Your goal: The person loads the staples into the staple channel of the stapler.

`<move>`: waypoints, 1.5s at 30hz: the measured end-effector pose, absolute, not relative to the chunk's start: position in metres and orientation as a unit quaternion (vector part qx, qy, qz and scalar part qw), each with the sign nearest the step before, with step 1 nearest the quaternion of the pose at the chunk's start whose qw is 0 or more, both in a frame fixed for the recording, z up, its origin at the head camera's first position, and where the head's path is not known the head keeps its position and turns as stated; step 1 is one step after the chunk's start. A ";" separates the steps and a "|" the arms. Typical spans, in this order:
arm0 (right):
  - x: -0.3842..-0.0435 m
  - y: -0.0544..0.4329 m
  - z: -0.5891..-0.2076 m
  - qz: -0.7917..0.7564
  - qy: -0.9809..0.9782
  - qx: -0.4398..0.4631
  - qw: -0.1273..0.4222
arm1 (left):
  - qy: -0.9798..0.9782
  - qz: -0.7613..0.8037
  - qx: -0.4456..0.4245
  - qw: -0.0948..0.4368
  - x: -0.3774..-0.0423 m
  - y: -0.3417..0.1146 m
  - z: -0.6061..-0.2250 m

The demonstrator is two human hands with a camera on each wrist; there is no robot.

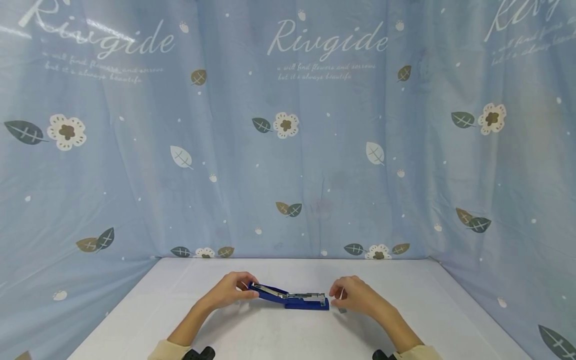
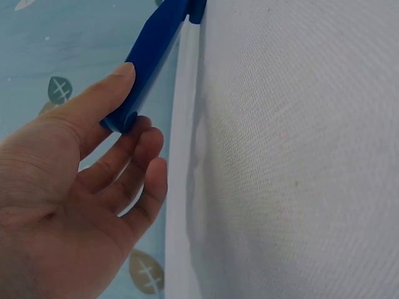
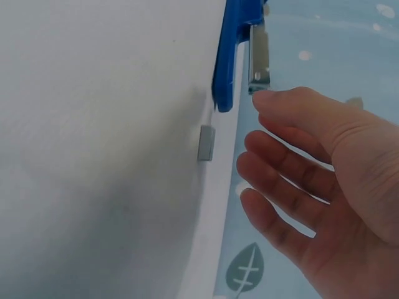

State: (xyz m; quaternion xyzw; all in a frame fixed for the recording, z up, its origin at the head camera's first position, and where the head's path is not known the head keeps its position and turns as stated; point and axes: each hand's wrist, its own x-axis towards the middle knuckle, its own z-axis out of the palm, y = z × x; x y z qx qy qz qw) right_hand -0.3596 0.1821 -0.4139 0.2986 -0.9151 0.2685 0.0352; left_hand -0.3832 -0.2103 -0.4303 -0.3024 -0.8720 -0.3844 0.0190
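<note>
A blue stapler [image 1: 307,303] lies on the white table with its top arm swung far back to the left, baring the silver staple magazine [image 1: 306,296]. My left hand [image 1: 232,289] pinches the free end of that raised arm [image 2: 149,62] between thumb and fingers. At the stapler's front end, my right hand [image 1: 355,295] hovers with loosely bent fingers; in the right wrist view its thumb tip [image 3: 265,99] is right at the magazine's end. Below that hand, a small grey strip of staples [image 3: 206,143] lies on the table.
The white tabletop [image 1: 288,335] runs back to a blue curtain [image 1: 288,165] with leaf and flower prints, which hangs behind and along both sides. Black wrist straps [image 1: 200,353] and beige sleeves show at the bottom of the head view.
</note>
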 end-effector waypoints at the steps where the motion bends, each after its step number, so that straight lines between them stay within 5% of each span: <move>1: -0.359 0.183 -0.415 0.269 -0.914 0.302 0.035 | -0.872 -0.384 -0.303 0.019 -0.383 -0.210 -0.430; 45: -0.365 0.205 -0.417 0.278 -0.924 0.262 -0.009 | -0.875 -0.386 -0.293 0.014 -0.384 -0.209 -0.430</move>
